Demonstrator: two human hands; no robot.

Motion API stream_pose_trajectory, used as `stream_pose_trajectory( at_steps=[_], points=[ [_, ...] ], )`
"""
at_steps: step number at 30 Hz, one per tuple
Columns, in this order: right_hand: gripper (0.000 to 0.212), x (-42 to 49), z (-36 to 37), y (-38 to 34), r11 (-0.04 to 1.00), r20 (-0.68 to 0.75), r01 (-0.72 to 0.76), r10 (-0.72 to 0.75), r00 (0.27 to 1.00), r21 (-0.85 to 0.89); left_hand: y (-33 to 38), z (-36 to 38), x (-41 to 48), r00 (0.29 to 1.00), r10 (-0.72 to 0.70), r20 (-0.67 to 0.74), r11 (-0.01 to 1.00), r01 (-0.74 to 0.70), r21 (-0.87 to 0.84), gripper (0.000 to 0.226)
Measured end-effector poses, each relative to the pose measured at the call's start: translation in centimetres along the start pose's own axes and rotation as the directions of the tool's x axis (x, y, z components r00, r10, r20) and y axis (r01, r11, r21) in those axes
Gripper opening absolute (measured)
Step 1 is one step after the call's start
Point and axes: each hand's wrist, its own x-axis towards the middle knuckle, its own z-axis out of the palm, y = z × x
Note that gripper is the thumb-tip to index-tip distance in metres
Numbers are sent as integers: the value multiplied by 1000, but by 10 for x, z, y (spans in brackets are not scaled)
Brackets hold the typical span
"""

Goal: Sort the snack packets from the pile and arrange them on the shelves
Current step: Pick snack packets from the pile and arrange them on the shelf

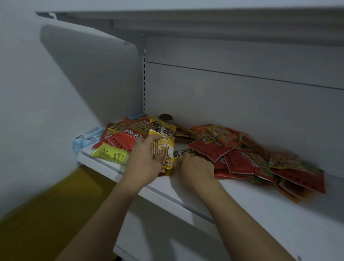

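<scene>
The shelf (242, 201) looks like smooth sheet metal painted matt white, as does its slotted upright (144, 80). The yellow wafer-roll packet (163, 138) is glossy printed plastic film. The red packets (242, 162) are shiny, crinkled film, and the pale blue packets (87, 139) look like duller plastic wrap.

Single view: wide-angle camera worn on the head, aimed forward and down. The white shelf (242, 211) is seen at close range from slightly above, its front edge slanting from mid-left to lower right. The upper shelf (210, 16) is viewed from beneath. Both forearms enter at the bottom edge. The left hand (144, 164), right hand (197, 168) and yellow packet (163, 134) are framed near centre, the pile of snack packets (244, 160) just right of them.
</scene>
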Motion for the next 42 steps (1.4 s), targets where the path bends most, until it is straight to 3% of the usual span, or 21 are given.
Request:
stream_pose_trajectory(
  at_steps=[4,9,16,20,24,26,29,34,42],
  points=[
    [48,9,-4,-6,995,57,-103,102,993,10,-5,-5,-1,1000,2,0,1000,-2,-9,52],
    [80,19,-5,1,994,31,-108,107,994,32,-11,-9,0,1000,7,4,1000,-7,-22,52],
    [53,19,-8,24,932,-72,-55,86,994,358,-22,-7,4,998,41,51,995,-36,-95,48],
    [34,15,-10,28,821,-192,3,130,973,571,-28,-1,7,996,65,57,989,-57,-133,47],
    [59,5,-18,34,702,-173,32,131,976,711,-32,6,11,995,87,54,973,-73,-217,47],
    [68,-1,-19,39,691,-192,62,112,975,721,-32,10,14,993,105,56,966,-88,-245,46],
    [53,-8,-17,47,687,-272,65,196,942,723,-29,18,17,988,143,61,953,-121,-279,45],
    [34,-24,-11,65,533,-306,77,357,883,843,-10,29,13,980,172,99,946,-136,-294,45],
    [51,-70,-17,124,386,-320,107,542,777,916,51,55,-10,947,287,145,910,-222,-349,43]
  ],
)
